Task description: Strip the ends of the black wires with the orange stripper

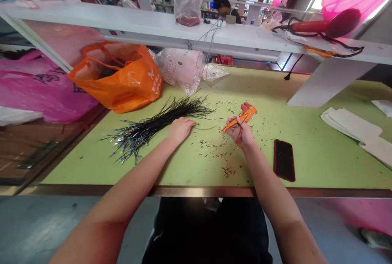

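In my right hand (241,134) is an orange and red wire stripper (249,111), its head pointing up and away from me. The fingers are wrapped round its handles. My left hand (181,128) lies palm down at the near right edge of a bundle of black wires (159,123). Its fingers are closed and point to the right, with the undersides hidden. A faint thin line, perhaps a wire, runs on the table from near these fingertips towards the tool. Blue and shiny ends fan out at the bundle's left side. Small dark clippings (219,145) are scattered between and around both hands.
A phone (284,160) lies right of my right forearm, with white sheets (352,127) farther right. An orange bag (131,80) and a clear plastic bag (183,66) stand behind the wires. A white shelf (147,27) crosses above, bearing a red heat gun-like tool (327,25). Beyond sits a person (225,5).
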`<act>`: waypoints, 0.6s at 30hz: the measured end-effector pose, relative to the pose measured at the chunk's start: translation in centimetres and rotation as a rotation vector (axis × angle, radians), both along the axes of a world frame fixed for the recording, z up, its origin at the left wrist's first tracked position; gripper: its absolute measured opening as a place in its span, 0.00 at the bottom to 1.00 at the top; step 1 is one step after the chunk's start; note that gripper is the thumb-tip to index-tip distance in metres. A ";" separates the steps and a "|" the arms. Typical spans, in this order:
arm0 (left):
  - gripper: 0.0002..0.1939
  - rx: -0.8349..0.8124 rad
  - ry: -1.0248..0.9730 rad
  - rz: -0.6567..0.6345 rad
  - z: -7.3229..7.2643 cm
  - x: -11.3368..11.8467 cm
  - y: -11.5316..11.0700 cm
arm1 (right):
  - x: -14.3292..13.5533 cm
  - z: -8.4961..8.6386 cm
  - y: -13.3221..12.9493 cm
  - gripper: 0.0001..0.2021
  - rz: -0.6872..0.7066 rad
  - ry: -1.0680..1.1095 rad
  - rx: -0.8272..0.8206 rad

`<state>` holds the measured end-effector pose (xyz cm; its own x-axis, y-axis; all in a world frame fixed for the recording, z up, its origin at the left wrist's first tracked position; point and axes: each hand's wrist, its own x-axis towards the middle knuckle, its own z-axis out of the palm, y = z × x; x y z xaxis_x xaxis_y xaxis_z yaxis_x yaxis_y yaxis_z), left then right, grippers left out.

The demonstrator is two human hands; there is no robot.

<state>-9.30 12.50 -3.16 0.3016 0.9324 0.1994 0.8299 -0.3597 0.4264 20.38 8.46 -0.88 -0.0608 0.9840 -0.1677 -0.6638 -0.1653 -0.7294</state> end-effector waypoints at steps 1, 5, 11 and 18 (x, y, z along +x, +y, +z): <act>0.16 0.016 -0.010 0.003 -0.1 -0.4 0.0 | 0.1 0.0 0.1 0.12 -0.018 -0.015 0.010; 0.19 0.099 -0.121 0.089 0.2 -1.8 -0.5 | 0.8 0.5 0.1 0.12 -0.076 -0.017 0.031; 0.18 0.182 -0.224 0.283 2.6 -1.9 0.2 | 0.3 1.2 -0.6 0.13 0.042 -0.012 0.008; 0.15 0.113 -0.538 -0.179 9.2 9.1 -4.1 | -3.0 0.1 -2.3 0.18 0.264 -0.101 0.021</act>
<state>-0.21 8.43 6.05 0.2810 0.8403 0.4637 0.4293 -0.5422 0.7223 17.36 6.15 -0.76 -0.2995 0.9395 -0.1662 -0.5232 -0.3074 -0.7949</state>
